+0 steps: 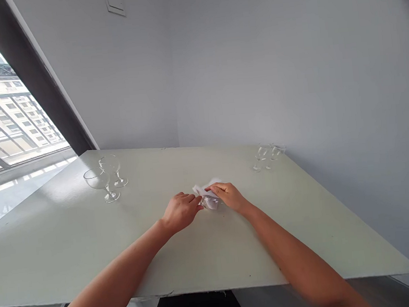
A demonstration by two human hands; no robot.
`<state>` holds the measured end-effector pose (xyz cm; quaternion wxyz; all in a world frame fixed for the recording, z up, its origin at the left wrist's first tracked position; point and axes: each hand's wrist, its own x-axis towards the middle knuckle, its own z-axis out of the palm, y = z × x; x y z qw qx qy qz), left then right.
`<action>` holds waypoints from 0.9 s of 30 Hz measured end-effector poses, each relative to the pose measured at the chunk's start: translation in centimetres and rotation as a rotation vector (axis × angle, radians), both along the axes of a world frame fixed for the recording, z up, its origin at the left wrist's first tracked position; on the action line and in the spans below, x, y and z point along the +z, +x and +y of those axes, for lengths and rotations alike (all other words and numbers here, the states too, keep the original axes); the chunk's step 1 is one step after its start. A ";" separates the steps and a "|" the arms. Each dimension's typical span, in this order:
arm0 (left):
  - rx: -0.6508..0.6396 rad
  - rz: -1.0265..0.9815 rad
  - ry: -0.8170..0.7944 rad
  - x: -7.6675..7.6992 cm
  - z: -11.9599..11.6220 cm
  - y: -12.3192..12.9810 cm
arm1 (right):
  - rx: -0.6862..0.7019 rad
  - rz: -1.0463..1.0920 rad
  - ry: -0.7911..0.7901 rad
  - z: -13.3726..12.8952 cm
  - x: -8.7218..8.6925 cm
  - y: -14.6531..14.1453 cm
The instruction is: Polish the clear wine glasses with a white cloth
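Observation:
Near the middle of the pale table, a small clear glass (211, 203) lies on its side or tilted, low over the surface. My left hand (183, 210) is closed on the glass at its left end. A white tissue or cloth (201, 190) covers the glass's upper side, and some white shows inside or through it. My right hand (229, 195) pinches this white cloth from the right, its fingertips against the top of the glass. Parts of the glass are hidden by the fingers and the cloth.
Two large stemmed glasses (111, 195) stand on the table's left part. Several small stemmed glasses (261, 154) are grouped near the back right edge. The table's front edge (189, 291) runs below my forearms. Grey walls rise behind; a window is at left.

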<state>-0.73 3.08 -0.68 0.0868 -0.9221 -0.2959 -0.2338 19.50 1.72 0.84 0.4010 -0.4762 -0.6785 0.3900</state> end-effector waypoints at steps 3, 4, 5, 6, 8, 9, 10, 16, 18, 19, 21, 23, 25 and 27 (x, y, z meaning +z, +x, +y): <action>0.006 -0.035 -0.034 -0.5 -0.3 0.3 | -0.001 0.360 -0.322 0.7 -0.3 0.5; 0.019 -0.054 -0.060 -0.7 -0.3 0.4 | -0.024 0.477 -0.379 0.9 -0.5 0.5; 0.038 -0.080 -0.090 -0.9 -0.4 0.5 | -0.054 0.588 -0.421 1.1 -0.8 0.3; 0.060 -0.113 -0.123 -1.1 -0.4 0.6 | -0.088 0.693 -0.450 1.3 -1.0 0.1; 0.112 -0.201 -0.195 -1.4 -0.4 0.8 | -0.143 0.883 -0.486 1.4 -1.4 -0.4; 0.141 -0.249 -0.231 -1.5 -0.4 0.9 | -0.157 0.957 -0.494 1.3 -1.5 -0.7; 0.171 -0.294 -0.261 -1.5 -0.3 0.9 | -0.165 1.013 -0.497 1.2 -1.6 -1.1; 0.355 -0.336 -0.267 -1.2 0.0 1.0 | -0.121 1.019 -0.361 -0.8 -1.0 -3.2; 0.354 -0.309 -0.231 -1.3 -0.2 1.3 | -0.101 0.948 -0.290 -1.5 -1.0 -3.9; 0.338 -0.303 -0.220 -1.4 -0.4 1.5 | -0.100 0.909 -0.254 -1.7 -1.0 -4.3; 0.300 -0.315 -0.232 -1.6 -0.9 2.1 | -0.101 0.825 -0.184 -2.2 -1.1 -4.8; 0.271 -0.355 -0.288 -1.9 -1.5 2.8 | -0.098 0.736 -0.116 -2.6 -1.1 -5.3; 0.255 -0.404 -0.345 -2.0 -2.1 3.5 | -0.092 0.663 -0.066 -2.9 -1.1 -5.5; 0.226 -0.447 -0.367 -1.9 -2.5 3.9 | -0.083 0.628 -0.049 -3.0 -1.2 -5.6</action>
